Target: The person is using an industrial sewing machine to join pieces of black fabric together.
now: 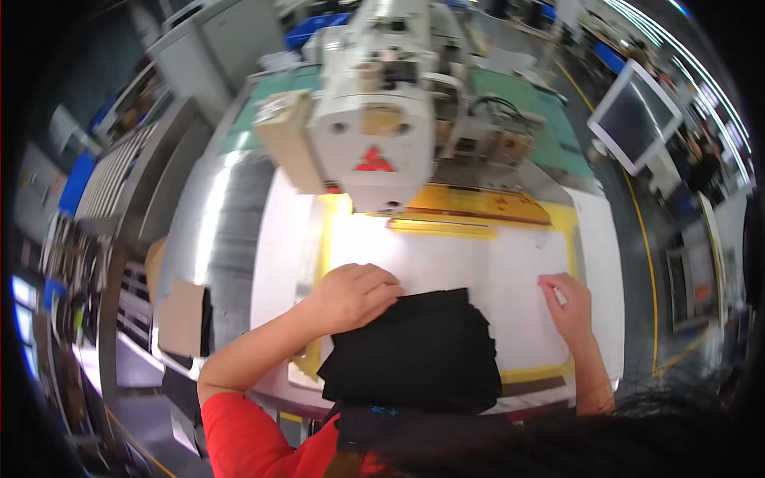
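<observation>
both hands (351,296) (567,303) flat — black fabric (414,350)

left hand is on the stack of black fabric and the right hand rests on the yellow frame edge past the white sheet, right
Not quite. The left hand is on the black fabric stack, but the right hand rests on the white sheet itself, inside the yellow frame, not on its edge. The head view shows this.

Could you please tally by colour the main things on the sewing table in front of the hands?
Black: 1, the fabric stack under the left hand
White: 2, the sheet touched by the right hand, and the sewing machine
Yellow: 1, the frame around the sheet
Total: 4
</observation>
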A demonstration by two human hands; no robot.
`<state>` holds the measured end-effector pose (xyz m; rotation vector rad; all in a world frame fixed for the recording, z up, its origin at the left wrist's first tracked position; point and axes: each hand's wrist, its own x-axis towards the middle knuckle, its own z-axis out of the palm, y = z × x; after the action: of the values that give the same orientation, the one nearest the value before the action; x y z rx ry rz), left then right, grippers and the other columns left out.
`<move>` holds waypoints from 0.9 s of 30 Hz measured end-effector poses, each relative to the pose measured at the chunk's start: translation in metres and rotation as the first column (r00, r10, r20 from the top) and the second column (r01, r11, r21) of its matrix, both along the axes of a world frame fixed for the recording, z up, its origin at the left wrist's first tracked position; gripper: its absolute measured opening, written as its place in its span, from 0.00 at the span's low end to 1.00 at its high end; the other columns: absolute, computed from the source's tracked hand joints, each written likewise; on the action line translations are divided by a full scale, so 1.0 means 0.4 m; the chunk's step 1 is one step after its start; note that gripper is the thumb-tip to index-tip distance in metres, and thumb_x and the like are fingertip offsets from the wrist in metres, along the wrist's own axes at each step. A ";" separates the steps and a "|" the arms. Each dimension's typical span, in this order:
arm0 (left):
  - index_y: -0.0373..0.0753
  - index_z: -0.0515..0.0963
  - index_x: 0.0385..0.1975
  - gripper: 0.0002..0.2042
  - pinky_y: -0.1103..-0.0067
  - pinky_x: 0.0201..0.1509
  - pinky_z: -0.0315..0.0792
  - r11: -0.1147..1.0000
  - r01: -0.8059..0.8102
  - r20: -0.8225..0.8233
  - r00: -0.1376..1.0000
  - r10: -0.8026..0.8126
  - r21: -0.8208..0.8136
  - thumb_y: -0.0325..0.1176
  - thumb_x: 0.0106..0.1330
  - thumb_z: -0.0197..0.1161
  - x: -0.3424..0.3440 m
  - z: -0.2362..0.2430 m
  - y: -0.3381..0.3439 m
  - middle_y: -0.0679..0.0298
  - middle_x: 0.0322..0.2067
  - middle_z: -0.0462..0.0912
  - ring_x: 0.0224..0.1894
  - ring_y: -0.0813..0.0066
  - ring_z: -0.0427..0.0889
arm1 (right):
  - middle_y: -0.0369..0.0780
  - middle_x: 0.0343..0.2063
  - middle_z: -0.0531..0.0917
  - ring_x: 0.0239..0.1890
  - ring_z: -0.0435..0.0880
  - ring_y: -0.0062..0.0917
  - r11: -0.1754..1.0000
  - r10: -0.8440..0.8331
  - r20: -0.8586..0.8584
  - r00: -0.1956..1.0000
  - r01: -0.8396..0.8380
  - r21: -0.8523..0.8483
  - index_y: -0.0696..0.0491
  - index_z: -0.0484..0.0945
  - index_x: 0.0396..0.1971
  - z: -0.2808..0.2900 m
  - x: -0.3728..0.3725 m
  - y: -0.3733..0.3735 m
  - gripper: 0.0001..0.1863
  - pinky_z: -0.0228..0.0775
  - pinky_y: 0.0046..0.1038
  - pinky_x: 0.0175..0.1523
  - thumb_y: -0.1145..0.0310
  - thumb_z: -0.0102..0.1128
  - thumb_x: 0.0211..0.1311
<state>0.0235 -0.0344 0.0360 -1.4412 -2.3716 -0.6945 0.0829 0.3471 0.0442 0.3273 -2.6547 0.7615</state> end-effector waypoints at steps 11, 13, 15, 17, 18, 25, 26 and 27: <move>0.38 0.79 0.34 0.12 0.68 0.43 0.74 0.070 -0.987 -0.011 0.072 0.997 -0.147 0.40 0.59 0.68 0.249 0.066 -0.501 0.59 0.37 0.79 0.40 0.58 0.81 | 0.37 0.25 0.80 0.26 0.80 0.31 0.823 0.561 0.064 0.825 -0.549 -0.144 0.53 0.83 0.31 -0.103 -0.209 -0.322 0.03 0.72 0.28 0.31 0.73 0.65 0.55; 0.38 0.79 0.33 0.13 0.68 0.44 0.74 -0.031 -0.979 -0.111 -0.009 0.994 -0.199 0.42 0.60 0.67 0.277 0.033 -0.537 0.58 0.38 0.79 0.41 0.58 0.81 | 0.38 0.25 0.79 0.24 0.79 0.30 0.805 0.584 0.011 0.812 -0.576 -0.143 0.53 0.83 0.31 -0.101 -0.212 -0.319 0.03 0.71 0.27 0.30 0.74 0.65 0.55; 0.37 0.79 0.34 0.14 0.68 0.44 0.74 -0.056 -0.957 -0.094 -0.031 0.995 -0.283 0.43 0.61 0.66 0.286 0.009 -0.556 0.57 0.35 0.80 0.39 0.58 0.81 | 0.38 0.25 0.79 0.24 0.79 0.30 0.805 0.579 0.030 0.815 -0.565 -0.181 0.53 0.82 0.31 -0.099 -0.214 -0.321 0.03 0.71 0.27 0.30 0.75 0.65 0.55; 0.37 0.78 0.34 0.12 0.67 0.43 0.74 -0.022 -0.969 0.029 -0.030 0.999 -0.245 0.41 0.62 0.65 0.286 0.006 -0.578 0.58 0.33 0.80 0.38 0.58 0.81 | 0.39 0.25 0.79 0.24 0.79 0.30 0.806 0.573 0.049 0.818 -0.552 -0.212 0.54 0.82 0.31 -0.096 -0.212 -0.319 0.03 0.71 0.27 0.30 0.75 0.65 0.55; 0.38 0.78 0.33 0.11 0.67 0.41 0.74 0.003 -0.980 0.150 -0.027 0.988 -0.201 0.40 0.63 0.64 0.287 0.005 -0.583 0.58 0.31 0.81 0.36 0.57 0.81 | 0.39 0.25 0.79 0.24 0.79 0.30 0.807 0.574 0.054 0.817 -0.554 -0.206 0.54 0.82 0.31 -0.094 -0.209 -0.319 0.03 0.71 0.27 0.30 0.75 0.64 0.55; 0.40 0.77 0.32 0.04 0.70 0.34 0.72 -0.056 -0.986 -0.263 -0.097 0.960 0.160 0.32 0.65 0.61 0.282 0.179 -0.448 0.62 0.29 0.80 0.31 0.58 0.80 | 0.40 0.27 0.81 0.28 0.81 0.31 0.812 0.569 0.058 0.820 -0.550 -0.194 0.56 0.83 0.32 -0.090 -0.208 -0.292 0.05 0.72 0.27 0.33 0.77 0.63 0.56; 0.40 0.77 0.31 0.03 0.70 0.34 0.72 0.014 -0.980 -0.308 -0.049 0.950 0.199 0.31 0.64 0.62 0.279 0.192 -0.426 0.62 0.29 0.79 0.30 0.59 0.80 | 0.40 0.27 0.81 0.28 0.81 0.31 0.815 0.566 0.058 0.823 -0.547 -0.193 0.56 0.83 0.32 -0.085 -0.204 -0.292 0.05 0.72 0.27 0.33 0.77 0.63 0.56; 0.40 0.77 0.30 0.03 0.70 0.33 0.71 0.085 -0.969 -0.354 -0.003 0.935 0.233 0.30 0.63 0.63 0.275 0.197 -0.415 0.63 0.28 0.79 0.30 0.60 0.80 | 0.40 0.27 0.82 0.29 0.81 0.31 0.807 0.577 0.060 0.814 -0.557 -0.197 0.55 0.83 0.32 -0.077 -0.196 -0.295 0.05 0.72 0.27 0.34 0.77 0.63 0.56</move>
<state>0.1336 -0.2005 0.1148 0.3660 -2.2467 0.1598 0.0046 0.2290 0.0136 1.0986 -2.5787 1.2101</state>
